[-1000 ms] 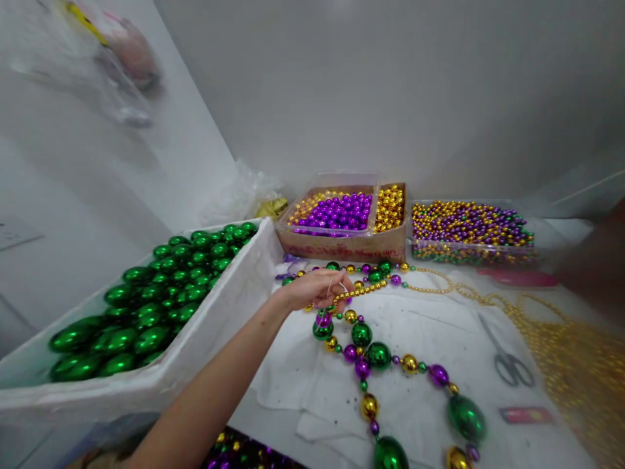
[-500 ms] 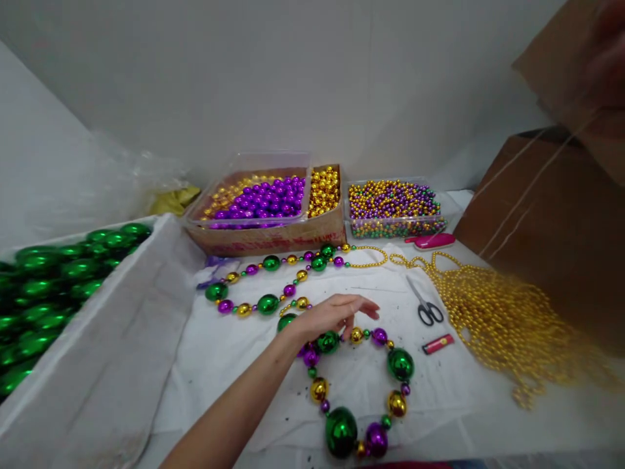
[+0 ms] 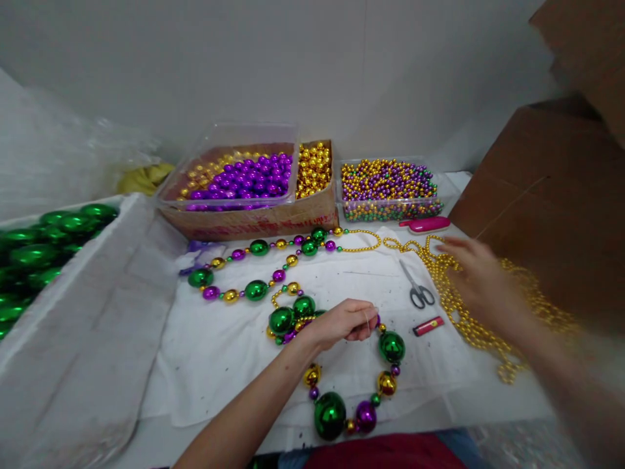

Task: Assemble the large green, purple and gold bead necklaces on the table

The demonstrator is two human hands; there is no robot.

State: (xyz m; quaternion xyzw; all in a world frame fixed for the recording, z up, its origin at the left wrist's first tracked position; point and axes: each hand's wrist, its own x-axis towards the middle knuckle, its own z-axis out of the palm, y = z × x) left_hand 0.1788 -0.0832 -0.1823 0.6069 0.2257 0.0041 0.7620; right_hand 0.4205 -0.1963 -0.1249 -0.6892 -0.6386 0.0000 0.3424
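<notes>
My left hand (image 3: 352,319) is closed at the top of a loop of beads, a necklace of large shiny green, gold and purple balls (image 3: 330,415) on the white cloth. A thin pale thread shows at its fingertips. What exactly lies inside the pinch is partly hidden. My right hand (image 3: 471,277) is smeared by motion over a heap of gold bead strands (image 3: 452,303), so its fingers cannot be read. Near it, a pale thread (image 3: 512,205) runs across the brown cardboard box. Scissors (image 3: 417,286) and a red lighter (image 3: 428,326) lie between the hands.
Behind stand a cardboard box (image 3: 254,225) with purple and gold balls and a clear tub (image 3: 390,208) of small mixed beads. Another bead necklace (image 3: 256,290) lies on the cloth. Large green balls fill a white-lined bin (image 3: 141,273) at left. A pink-handled tool (image 3: 428,225) lies behind.
My right hand has come down from the upper right to the gold strands. My left hand's fingers, loosely bent before, are now pinched at the loop's top. The view has shifted slightly.
</notes>
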